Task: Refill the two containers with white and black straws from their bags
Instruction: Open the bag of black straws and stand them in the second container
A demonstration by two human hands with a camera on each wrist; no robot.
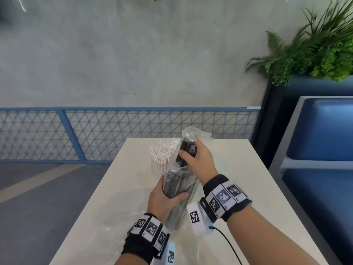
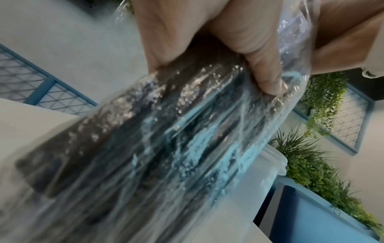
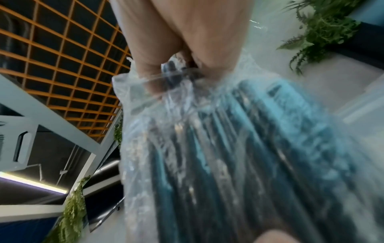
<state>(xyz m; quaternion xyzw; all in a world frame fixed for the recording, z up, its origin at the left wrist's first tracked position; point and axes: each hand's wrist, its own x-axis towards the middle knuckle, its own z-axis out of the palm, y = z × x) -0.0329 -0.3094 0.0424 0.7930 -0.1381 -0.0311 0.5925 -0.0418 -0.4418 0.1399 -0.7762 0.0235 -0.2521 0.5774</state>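
Nearest the head camera, the left hand [image 1: 165,199] wraps its fingers and thumb round the lower half of a clear crinkled plastic bag of black straws [image 1: 178,190], which stands tilted over the cream tabletop [image 1: 238,169], its long axis running from the near lower end up and away towards the far edge. The right hand [image 1: 198,157] sits higher and farther out, at the bag's open mouth, thumb and fingers pinching a small bunch of black straws [image 1: 185,152] that sticks out of the plastic; the right wrist view shows the same pinch on dark straw ends [image 3: 172,69] just above the bag's rim. So the right hand is the nearer to the straw ends, the left serves as anchor.

Just beyond and left of the bag, a bunch of white paper straws [image 1: 162,152] stands upright, touching or nearly touching the bag; what holds them is hidden behind it. A translucent white container [image 2: 272,164] shows in the left wrist view beside the bag; its contents cannot be told.

I judge that the pull must follow the bag's tilt, up and away.

Black-and-white square markers sit on both wristbands [image 1: 221,197]; no brand or legible writing shows anywhere.
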